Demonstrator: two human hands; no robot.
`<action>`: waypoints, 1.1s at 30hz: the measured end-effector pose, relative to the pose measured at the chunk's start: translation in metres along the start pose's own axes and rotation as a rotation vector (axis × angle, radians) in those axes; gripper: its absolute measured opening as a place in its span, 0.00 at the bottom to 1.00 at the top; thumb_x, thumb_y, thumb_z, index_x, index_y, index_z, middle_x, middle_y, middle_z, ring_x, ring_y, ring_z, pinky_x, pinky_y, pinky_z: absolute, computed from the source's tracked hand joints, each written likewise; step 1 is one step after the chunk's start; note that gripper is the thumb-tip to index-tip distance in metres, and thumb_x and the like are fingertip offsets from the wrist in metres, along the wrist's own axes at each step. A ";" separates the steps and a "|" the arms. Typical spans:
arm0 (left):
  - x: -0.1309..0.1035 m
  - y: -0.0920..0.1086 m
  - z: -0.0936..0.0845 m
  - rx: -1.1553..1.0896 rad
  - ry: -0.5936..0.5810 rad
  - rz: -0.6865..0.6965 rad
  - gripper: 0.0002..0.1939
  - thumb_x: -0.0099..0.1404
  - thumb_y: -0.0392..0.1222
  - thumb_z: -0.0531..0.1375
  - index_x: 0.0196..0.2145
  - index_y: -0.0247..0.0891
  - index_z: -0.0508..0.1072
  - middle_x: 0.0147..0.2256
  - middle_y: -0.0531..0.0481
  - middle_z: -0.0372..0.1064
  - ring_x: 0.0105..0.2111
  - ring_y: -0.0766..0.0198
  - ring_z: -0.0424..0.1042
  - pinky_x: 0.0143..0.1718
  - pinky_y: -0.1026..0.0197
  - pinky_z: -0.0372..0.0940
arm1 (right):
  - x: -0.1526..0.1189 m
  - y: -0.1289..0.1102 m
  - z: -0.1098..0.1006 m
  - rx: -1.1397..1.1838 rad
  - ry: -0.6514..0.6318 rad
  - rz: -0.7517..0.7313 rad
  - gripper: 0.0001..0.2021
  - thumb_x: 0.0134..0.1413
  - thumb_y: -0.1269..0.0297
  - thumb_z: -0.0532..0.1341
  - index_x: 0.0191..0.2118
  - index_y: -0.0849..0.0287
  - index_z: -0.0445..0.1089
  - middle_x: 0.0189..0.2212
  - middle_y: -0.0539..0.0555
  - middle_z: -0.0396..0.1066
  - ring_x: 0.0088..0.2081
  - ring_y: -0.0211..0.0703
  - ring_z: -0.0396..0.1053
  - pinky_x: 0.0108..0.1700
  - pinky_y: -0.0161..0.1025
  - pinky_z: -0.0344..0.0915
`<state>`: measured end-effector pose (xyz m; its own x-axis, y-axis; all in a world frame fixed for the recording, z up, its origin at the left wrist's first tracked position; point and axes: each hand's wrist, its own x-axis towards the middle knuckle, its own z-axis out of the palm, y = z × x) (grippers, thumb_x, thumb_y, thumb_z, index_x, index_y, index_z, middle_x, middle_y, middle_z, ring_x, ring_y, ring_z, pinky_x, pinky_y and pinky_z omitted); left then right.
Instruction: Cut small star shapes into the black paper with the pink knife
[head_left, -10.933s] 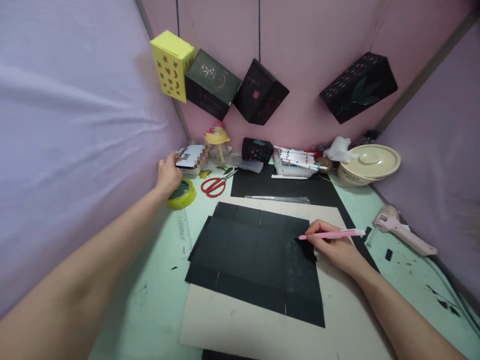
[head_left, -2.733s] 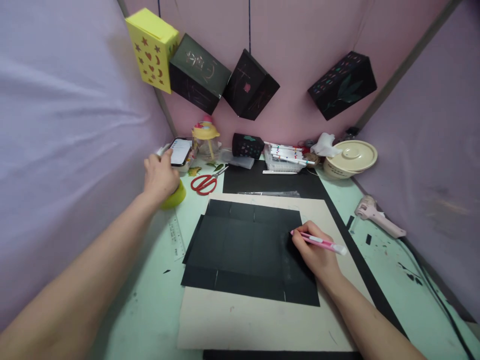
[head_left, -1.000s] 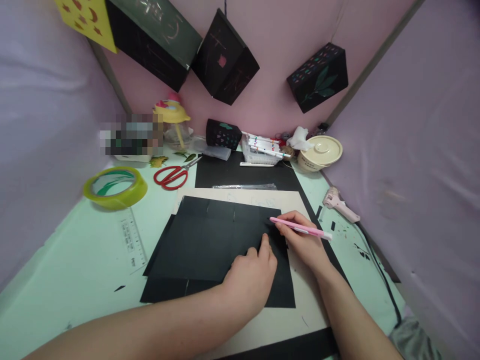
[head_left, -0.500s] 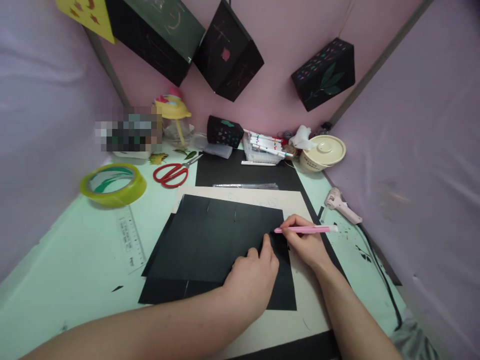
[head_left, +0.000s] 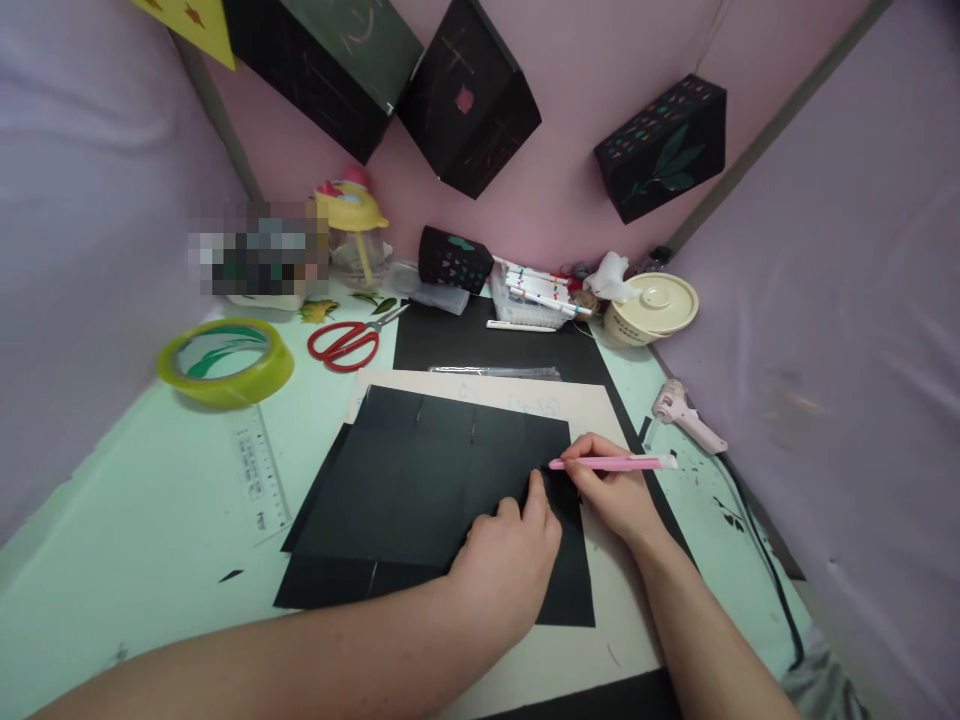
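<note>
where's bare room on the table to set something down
Widest bare patch: left of the ruler, between the tape roll and the left forearm, one black scrap aside. A smaller gap separates the scissors from the black sheets. The back is crowded: bottle, marker tray, lidded bowl.

Place: I see a small craft corner on my feed | bounds: pink wall (head_left: 570,200), pale purple curtains (head_left: 847,300) | signs: decorated black boxes (head_left: 472,135) hanging at the back; scissors (head_left: 372,326), tape (head_left: 259,382), ruler (head_left: 259,470), glue gun (head_left: 690,417) and markers (head_left: 541,290) around black paper (head_left: 420,480) on a green table (head_left: 180,500) | building type: I can't tell
</note>
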<state>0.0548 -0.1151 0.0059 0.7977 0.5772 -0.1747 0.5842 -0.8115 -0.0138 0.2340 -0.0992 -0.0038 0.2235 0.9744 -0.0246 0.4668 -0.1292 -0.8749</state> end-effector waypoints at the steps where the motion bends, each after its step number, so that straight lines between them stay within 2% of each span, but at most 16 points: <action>1: 0.000 0.000 0.000 -0.001 -0.003 0.001 0.29 0.63 0.39 0.55 0.61 0.32 0.60 0.65 0.32 0.47 0.36 0.55 0.71 0.23 0.60 0.68 | 0.000 0.000 0.000 -0.001 -0.003 0.002 0.04 0.50 0.66 0.60 0.27 0.58 0.69 0.23 0.48 0.67 0.25 0.38 0.61 0.27 0.35 0.56; 16: 0.000 0.000 0.000 0.004 0.001 0.007 0.29 0.63 0.37 0.54 0.61 0.31 0.60 0.64 0.32 0.48 0.35 0.55 0.72 0.23 0.59 0.69 | 0.001 -0.003 -0.002 -0.025 -0.025 0.002 0.04 0.51 0.65 0.60 0.28 0.58 0.70 0.23 0.49 0.69 0.26 0.38 0.62 0.28 0.35 0.56; 25: 0.001 -0.001 -0.004 -0.001 -0.034 0.015 0.30 0.62 0.37 0.55 0.62 0.31 0.59 0.65 0.32 0.47 0.36 0.55 0.72 0.23 0.59 0.70 | 0.002 0.000 -0.001 -0.028 -0.001 -0.002 0.04 0.51 0.66 0.60 0.27 0.58 0.68 0.23 0.48 0.68 0.26 0.38 0.63 0.28 0.35 0.57; 33: 0.001 0.000 -0.004 0.012 -0.025 0.006 0.30 0.62 0.37 0.55 0.62 0.31 0.59 0.65 0.32 0.46 0.37 0.55 0.71 0.24 0.60 0.69 | 0.000 -0.001 0.001 -0.050 0.027 -0.061 0.07 0.53 0.64 0.59 0.26 0.57 0.68 0.22 0.49 0.67 0.27 0.40 0.64 0.29 0.36 0.59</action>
<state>0.0559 -0.1139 0.0093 0.7969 0.5702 -0.1996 0.5776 -0.8159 -0.0248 0.2325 -0.0989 -0.0036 0.2162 0.9755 0.0414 0.5219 -0.0796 -0.8493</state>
